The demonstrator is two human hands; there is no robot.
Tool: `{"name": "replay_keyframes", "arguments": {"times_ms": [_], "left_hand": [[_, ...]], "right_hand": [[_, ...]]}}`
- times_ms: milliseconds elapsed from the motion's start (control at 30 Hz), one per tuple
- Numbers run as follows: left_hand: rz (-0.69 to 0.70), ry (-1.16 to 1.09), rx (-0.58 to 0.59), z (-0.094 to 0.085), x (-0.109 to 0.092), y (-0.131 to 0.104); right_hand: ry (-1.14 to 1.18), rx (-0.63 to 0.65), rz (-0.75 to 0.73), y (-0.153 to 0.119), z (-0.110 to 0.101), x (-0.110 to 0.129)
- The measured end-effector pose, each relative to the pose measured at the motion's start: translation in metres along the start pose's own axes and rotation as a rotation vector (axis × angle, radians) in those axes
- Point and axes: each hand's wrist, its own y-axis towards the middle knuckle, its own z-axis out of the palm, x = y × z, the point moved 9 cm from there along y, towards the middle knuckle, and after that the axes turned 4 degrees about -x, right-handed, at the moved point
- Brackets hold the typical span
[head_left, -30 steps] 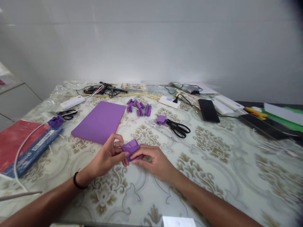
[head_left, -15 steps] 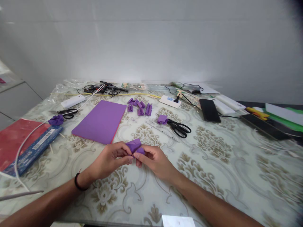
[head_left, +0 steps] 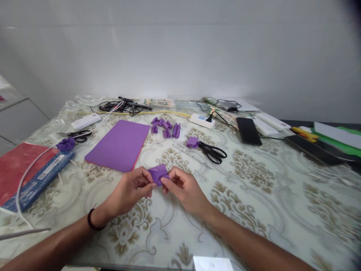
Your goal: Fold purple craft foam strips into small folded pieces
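Between my hands is a small piece of folded purple paper, creased and held just above the table. My left hand pinches its left edge, with a dark band round the wrist. On the other side my right hand grips the right edge, thumb on top. Beyond them lie several folded purple paper pieces. A stack of purple sheets with a red edge below rests to the left. Black-handled scissors, their blades under a purple paper square, lie right of a clear ruler.
A second pair of scissors, crumpled purple paper and a red-and-blue packet lie at left, crossed by a white cable. A power strip stands at the back; a black phone lies to its right.
The paper between my hands has flattened: its raised right-hand flap now lies folded down. Both hands stay close together in nearly the same place.
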Motion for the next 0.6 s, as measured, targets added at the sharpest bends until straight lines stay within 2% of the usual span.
{"name": "replay_keyframes", "arguments": {"times_ms": [100, 200, 333, 433, 600], "left_hand": [[0.061, -0.04, -0.022, -0.002, -0.002, 0.0], [0.128, 0.083, -0.02, -0.005, -0.006, -0.001], [0.146, 0.167, 0.04, -0.004, -0.006, -0.001], [0.183, 0.186, 0.092, 0.001, -0.01, -0.003], [0.144, 0.363, 0.168, 0.012, -0.008, -0.007]], "right_hand": [[-0.034, -0.021, -0.029, 0.001, -0.002, -0.001], [-0.144, -0.003, -0.065, 0.003, -0.002, -0.001], [-0.308, 0.065, -0.124, 0.002, 0.002, 0.004], [-0.32, 0.114, -0.129, 0.0, 0.007, 0.006], [-0.324, 0.197, -0.118, -0.005, 0.015, 0.005]]}}
